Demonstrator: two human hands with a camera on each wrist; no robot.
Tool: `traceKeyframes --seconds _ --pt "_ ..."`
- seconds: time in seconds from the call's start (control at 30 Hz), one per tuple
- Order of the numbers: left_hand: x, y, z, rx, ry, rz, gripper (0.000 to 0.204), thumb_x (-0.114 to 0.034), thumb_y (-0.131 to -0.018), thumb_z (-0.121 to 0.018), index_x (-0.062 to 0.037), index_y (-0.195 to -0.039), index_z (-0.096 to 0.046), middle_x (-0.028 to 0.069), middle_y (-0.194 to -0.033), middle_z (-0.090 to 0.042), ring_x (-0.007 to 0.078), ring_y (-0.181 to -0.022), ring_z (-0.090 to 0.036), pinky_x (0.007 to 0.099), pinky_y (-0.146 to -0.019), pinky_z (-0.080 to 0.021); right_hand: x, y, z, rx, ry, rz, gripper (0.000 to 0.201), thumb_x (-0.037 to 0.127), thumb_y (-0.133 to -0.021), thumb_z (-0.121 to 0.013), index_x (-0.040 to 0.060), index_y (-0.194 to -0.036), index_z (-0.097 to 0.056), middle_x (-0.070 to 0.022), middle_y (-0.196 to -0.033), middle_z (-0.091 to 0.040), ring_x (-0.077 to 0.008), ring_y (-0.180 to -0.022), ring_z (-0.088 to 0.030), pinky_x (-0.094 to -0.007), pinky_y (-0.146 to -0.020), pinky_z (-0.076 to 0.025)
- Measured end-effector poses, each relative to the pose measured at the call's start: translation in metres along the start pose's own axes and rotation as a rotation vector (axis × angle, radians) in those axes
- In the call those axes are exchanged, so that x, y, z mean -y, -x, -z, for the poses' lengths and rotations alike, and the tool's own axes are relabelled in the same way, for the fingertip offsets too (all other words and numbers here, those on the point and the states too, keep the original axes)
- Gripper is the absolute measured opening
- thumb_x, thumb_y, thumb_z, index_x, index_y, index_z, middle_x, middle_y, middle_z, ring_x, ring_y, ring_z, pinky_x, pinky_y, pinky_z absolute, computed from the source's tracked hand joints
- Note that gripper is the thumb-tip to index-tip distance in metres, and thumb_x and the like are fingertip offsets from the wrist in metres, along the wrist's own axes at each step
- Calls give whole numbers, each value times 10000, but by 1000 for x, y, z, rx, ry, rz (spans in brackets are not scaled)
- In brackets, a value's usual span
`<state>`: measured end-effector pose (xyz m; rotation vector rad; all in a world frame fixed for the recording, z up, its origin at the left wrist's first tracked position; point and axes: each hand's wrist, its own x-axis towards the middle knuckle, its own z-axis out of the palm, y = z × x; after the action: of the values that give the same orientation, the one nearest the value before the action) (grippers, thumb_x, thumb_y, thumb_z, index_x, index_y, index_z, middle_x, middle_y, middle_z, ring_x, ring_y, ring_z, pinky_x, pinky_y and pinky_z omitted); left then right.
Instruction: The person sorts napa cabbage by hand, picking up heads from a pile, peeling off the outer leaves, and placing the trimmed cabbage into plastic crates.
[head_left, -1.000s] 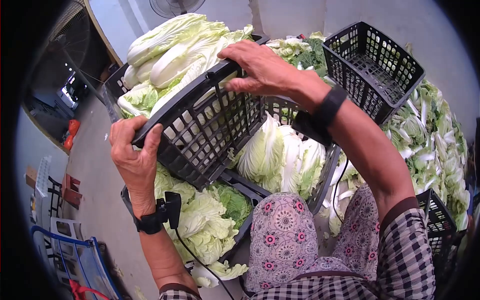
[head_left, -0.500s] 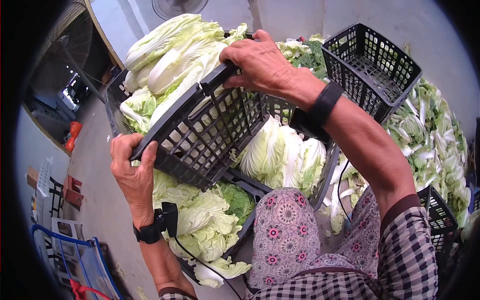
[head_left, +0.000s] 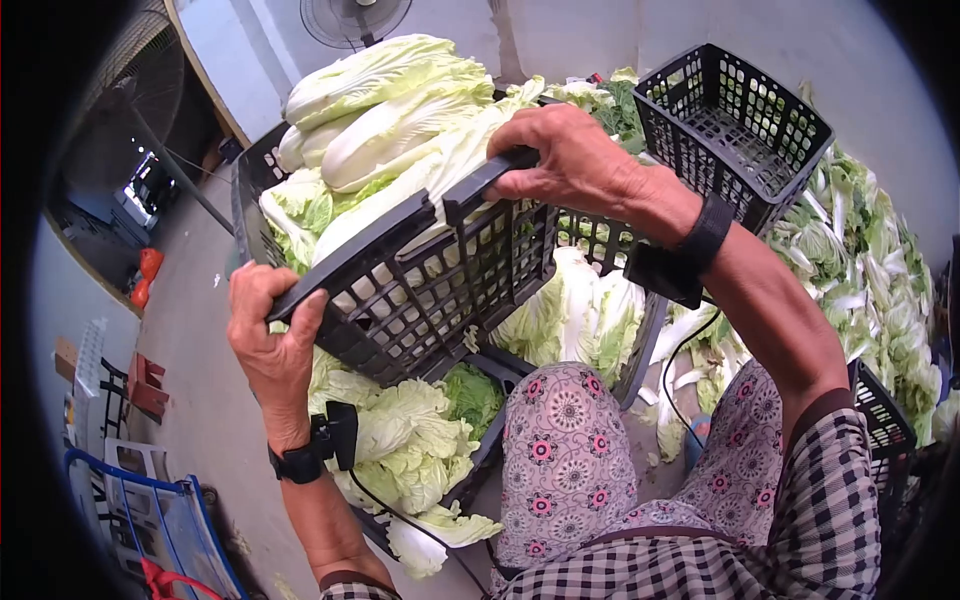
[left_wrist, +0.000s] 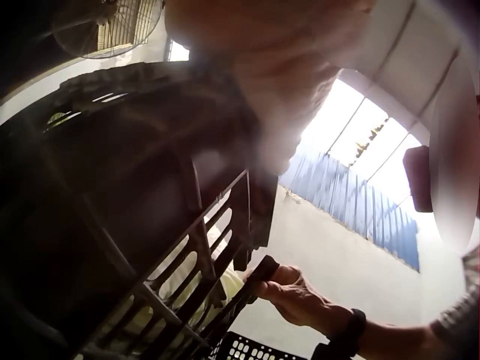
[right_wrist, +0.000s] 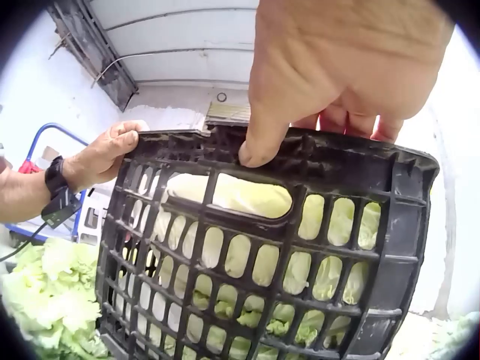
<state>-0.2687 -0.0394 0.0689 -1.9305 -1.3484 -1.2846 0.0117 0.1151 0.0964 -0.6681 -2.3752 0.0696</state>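
A black plastic crate [head_left: 375, 250] heaped with napa cabbages [head_left: 410, 130] tilts in front of the person, its slotted side facing them. My left hand [head_left: 272, 325] grips the rim at the left corner, thumb on the near side. Farther along the same rim, my right hand [head_left: 590, 165] holds on, thumb below the edge and fingers over the top. In the right wrist view that thumb presses the rim above the slotted wall [right_wrist: 255, 236], with cabbage showing through the holes. Below the crate, another black crate holds upright cabbages [head_left: 575, 315].
Loose leafy cabbage [head_left: 410, 430] fills a low crate at the lower left, near the knees. An empty black crate [head_left: 735, 130] sits at the back right on a large pile of cabbage leaves [head_left: 870, 280]. A blue-framed cart [head_left: 165, 525] stands at left; a fan [head_left: 357, 15] is behind.
Both hands have shifted the loaded crate to the right, the right hand moving farther and slightly lower. The crate now covers more of the upright cabbages below.
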Motion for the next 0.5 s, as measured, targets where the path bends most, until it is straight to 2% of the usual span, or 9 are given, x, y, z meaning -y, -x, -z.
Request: traceKeyframes --seconds 0.17,0.3,0.4,0.43,0.5 --pt "10 23 11 -35 18 21 271 -209 -747 -724 -28 -807 -532 61 -754 -493 235 -763 -488 449 -975 -352 12 -6 -3 -19 45 112 324 281 -729 -738 57 -956 -677 -138 -836 -659 -287 -771 -646 -384 -705 -504" --pt "15 32 15 -71 52 17 301 -268 -770 -720 -29 -814 -543 66 -762 -499 237 -785 -493 470 -985 -333 26 6 3 -88 89 230 254 209 -723 -730 45 -907 -667 -131 -765 -637 -283 -758 -636 -380 -719 -498" --pt "16 37 15 -96 36 21 295 -262 -768 -723 -28 -821 -552 67 -773 -503 237 -792 -495 466 -985 -336 25 0 2 -77 137 297 240 173 -742 -708 41 -936 -656 -131 -781 -637 -283 -785 -632 -387 -742 -492" --pt "15 36 15 -87 43 26 293 -259 -765 -725 -28 -823 -554 67 -775 -503 238 -793 -496 465 -984 -337 20 -11 1 33 152 235 242 174 -769 -681 39 -967 -648 -139 -831 -646 -294 -822 -629 -399 -770 -489" --pt "12 26 11 -90 52 28 289 -252 -760 -728 -28 -827 -560 69 -777 -502 240 -794 -498 462 -983 -338 16 -21 4 77 98 182 232 188 -786 -664 45 -969 -653 -141 -861 -651 -300 -822 -631 -405 -785 -488"
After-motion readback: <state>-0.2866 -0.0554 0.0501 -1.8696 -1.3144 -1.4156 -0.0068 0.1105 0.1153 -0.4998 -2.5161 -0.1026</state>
